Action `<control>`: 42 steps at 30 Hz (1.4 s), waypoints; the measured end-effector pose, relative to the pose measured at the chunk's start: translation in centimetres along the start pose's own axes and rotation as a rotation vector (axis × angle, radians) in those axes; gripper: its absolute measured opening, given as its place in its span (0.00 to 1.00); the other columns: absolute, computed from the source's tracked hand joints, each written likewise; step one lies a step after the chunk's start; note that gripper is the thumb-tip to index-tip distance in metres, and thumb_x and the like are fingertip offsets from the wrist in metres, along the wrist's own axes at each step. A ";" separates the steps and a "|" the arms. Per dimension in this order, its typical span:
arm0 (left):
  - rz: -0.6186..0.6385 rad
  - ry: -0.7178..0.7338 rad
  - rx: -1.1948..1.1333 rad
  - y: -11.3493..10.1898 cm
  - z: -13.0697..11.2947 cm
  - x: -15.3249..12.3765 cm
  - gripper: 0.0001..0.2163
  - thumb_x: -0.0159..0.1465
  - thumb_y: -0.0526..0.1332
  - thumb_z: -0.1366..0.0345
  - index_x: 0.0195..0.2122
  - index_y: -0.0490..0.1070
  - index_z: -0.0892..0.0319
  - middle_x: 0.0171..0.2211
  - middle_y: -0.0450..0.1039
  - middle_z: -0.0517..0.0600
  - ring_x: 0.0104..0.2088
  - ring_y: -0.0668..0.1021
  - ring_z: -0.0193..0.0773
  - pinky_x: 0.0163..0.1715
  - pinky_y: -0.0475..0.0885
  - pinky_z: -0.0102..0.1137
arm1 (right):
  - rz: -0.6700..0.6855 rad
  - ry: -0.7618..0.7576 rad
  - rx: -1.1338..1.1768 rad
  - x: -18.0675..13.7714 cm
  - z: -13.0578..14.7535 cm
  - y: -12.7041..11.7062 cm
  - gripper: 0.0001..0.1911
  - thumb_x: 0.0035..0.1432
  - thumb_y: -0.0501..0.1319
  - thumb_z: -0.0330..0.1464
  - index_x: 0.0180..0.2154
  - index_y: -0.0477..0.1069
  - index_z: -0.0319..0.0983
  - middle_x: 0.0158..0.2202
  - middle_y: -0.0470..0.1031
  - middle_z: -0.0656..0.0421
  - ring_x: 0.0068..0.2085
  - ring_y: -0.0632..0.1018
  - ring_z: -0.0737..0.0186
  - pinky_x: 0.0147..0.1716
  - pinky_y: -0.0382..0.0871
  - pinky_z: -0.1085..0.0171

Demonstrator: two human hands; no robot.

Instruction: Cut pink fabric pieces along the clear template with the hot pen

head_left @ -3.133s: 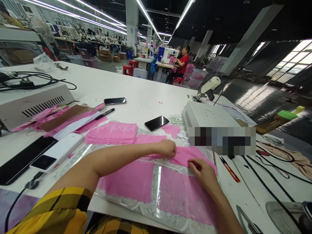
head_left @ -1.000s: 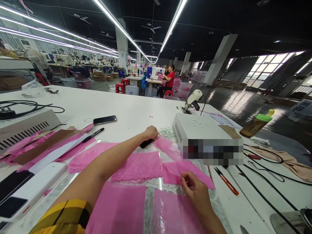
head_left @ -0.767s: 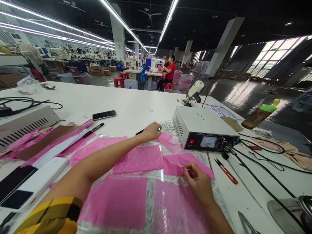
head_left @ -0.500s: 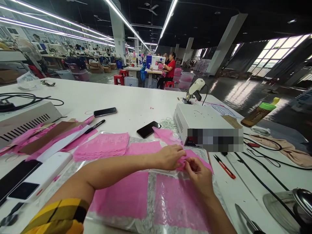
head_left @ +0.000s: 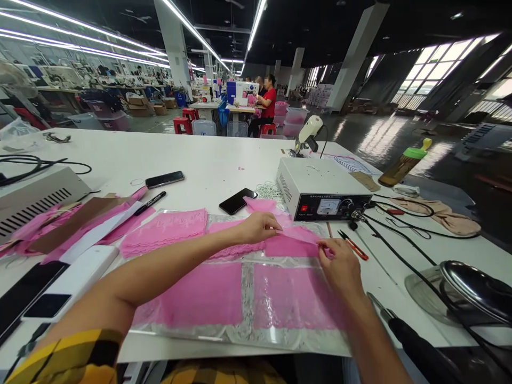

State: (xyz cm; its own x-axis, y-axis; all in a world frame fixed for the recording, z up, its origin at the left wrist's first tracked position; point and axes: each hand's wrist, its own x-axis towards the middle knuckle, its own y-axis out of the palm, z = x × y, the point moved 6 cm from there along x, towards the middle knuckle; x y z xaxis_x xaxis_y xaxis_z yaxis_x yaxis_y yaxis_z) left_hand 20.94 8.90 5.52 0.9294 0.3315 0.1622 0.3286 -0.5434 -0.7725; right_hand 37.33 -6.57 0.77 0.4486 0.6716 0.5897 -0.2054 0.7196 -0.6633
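A thin pink fabric piece (head_left: 303,234) is stretched between my two hands over a pink stack. My left hand (head_left: 259,228) pinches its left end, and the right end sits between the thumb and fingers of my right hand (head_left: 341,262). Beside my left forearm lies a stack of pink lace-edged pieces (head_left: 168,230). Another pink stack (head_left: 228,248) is partly covered by that arm. Nearer to me, a left pink panel (head_left: 204,296) and a right pink panel (head_left: 294,296) lie flat on a clear plastic sheet (head_left: 248,298).
Behind my hands are a phone (head_left: 237,201), white elastic loops (head_left: 269,191) and a control box with a dial (head_left: 326,189). On the right lie red thread snips (head_left: 354,245), black cables (head_left: 400,250), a black-handled tool (head_left: 420,341) and a glass jar (head_left: 426,293).
My hands have moved apart, from close together to holding the pink piece spread between them. The view has shifted, and the control box's front panel now shows.
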 end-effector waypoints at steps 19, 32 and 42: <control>0.200 0.283 0.085 7.1 -3.0 -10.8 0.13 0.69 0.53 0.70 0.46 0.77 0.59 0.48 0.74 0.58 0.43 0.79 0.40 0.43 0.73 0.30 | 0.080 -0.322 -0.063 -9.9 1.8 -4.9 0.10 0.63 0.55 0.32 0.41 0.75 0.41 0.40 0.80 0.55 0.42 0.81 0.60 0.42 0.78 0.60; 0.183 0.262 -0.027 6.5 -3.0 -10.7 0.13 0.70 0.53 0.70 0.49 0.76 0.62 0.45 0.76 0.58 0.43 0.80 0.38 0.44 0.76 0.30 | 0.059 -0.316 -0.002 -9.3 1.6 -5.4 0.10 0.61 0.58 0.30 0.43 0.74 0.43 0.37 0.81 0.59 0.37 0.82 0.63 0.38 0.77 0.64; 0.199 -0.006 -0.315 5.6 -2.9 -10.0 0.11 0.64 0.59 0.74 0.43 0.80 0.60 0.43 0.79 0.56 0.44 0.81 0.41 0.47 0.74 0.32 | 0.027 -0.288 -0.042 -9.4 -0.4 -4.7 0.10 0.61 0.57 0.37 0.39 0.76 0.46 0.37 0.81 0.60 0.34 0.82 0.63 0.29 0.75 0.67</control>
State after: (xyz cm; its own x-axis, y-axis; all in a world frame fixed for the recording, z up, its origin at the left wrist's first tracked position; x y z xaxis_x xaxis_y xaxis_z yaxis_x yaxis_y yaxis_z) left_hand 13.99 0.36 1.35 0.9796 0.1995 0.0235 0.1781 -0.8082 -0.5614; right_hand 34.40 -16.35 -1.82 0.1772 0.7169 0.6743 -0.1753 0.6972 -0.6951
